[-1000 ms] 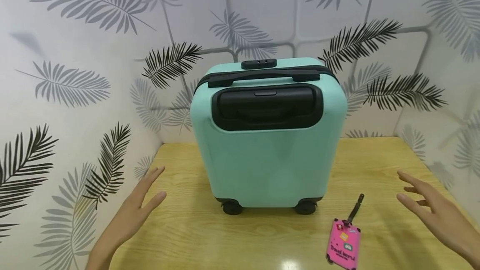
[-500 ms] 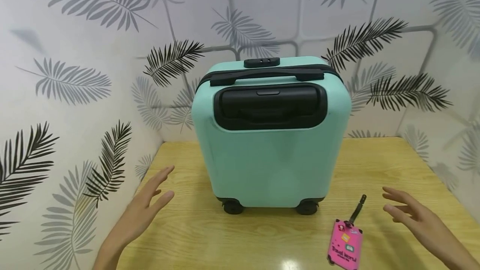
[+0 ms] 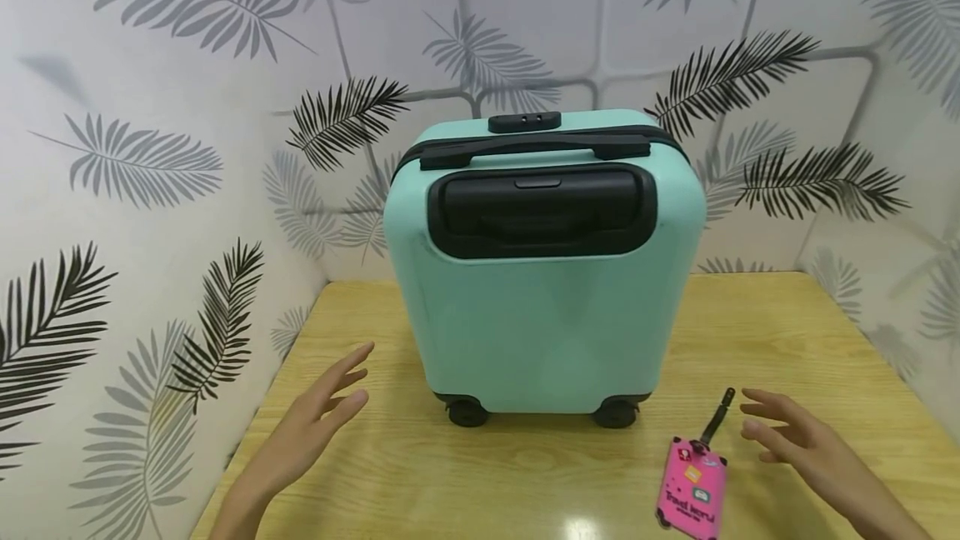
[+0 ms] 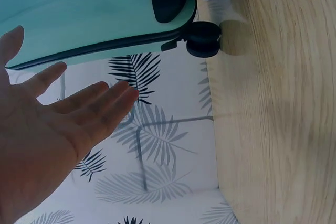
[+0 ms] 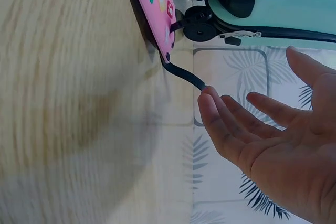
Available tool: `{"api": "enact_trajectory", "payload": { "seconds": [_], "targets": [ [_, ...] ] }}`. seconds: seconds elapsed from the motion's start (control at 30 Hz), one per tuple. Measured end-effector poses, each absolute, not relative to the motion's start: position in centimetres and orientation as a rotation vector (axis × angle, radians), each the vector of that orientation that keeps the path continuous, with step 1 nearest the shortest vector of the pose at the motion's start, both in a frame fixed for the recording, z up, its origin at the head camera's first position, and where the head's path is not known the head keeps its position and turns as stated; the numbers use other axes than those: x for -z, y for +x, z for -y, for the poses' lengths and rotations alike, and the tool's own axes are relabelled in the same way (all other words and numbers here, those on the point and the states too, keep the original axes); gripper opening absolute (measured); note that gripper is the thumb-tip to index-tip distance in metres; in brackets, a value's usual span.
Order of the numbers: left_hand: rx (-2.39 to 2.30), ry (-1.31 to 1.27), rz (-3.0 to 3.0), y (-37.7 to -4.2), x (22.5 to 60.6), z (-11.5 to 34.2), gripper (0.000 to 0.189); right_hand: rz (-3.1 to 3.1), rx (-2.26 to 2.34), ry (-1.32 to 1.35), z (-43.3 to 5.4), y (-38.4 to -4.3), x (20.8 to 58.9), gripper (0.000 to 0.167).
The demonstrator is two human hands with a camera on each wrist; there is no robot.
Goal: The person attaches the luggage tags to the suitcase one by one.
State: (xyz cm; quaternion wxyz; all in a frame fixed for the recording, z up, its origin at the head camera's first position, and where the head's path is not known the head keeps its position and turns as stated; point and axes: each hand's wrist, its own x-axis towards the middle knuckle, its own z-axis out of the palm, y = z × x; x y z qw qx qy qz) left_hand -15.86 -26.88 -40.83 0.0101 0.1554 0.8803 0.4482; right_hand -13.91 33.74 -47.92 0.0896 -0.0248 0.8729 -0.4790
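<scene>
A mint-green suitcase (image 3: 540,332) stands upright on its black wheels in the middle of the table, its black handles facing me. To its right and nearer me lies a pink luggage tag (image 3: 692,486) with a black strap (image 3: 717,419) and printed stickers. My left hand (image 3: 303,427) hovers left of the suitcase, fingers extended and holding nothing. On the other side, my right hand (image 3: 813,448) hangs beside the tag, fingers loosely bent and nothing in them. In the right wrist view its fingertips (image 5: 208,95) overlap the strap's end.
The wood-grain table (image 3: 420,490) reaches back to a wall (image 3: 240,90) papered with grey and black leaf prints. That wall closes in on the left side too. On top of the suitcase sits a black combination lock (image 3: 523,122).
Both hands have moved inward, the left one rightward and the right one leftward, closer to the tag. The suitcase and tag keep their places on the table.
</scene>
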Motion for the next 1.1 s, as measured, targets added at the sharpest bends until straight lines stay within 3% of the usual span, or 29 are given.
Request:
{"api": "enact_trajectory", "payload": {
  "seconds": [0.6,1.1],
  "targets": [
    [-1.5,0.536,-2.632,-15.5,42.5,25.0,0.049,-2.417,1.436,0.081,-32.8,-15.0,49.5,0.069],
    [-1.512,0.524,-2.588,-15.3,42.7,24.1,0.046,-2.512,1.24,0.016,-31.4,-15.9,50.8,0.068]
  ]
}}
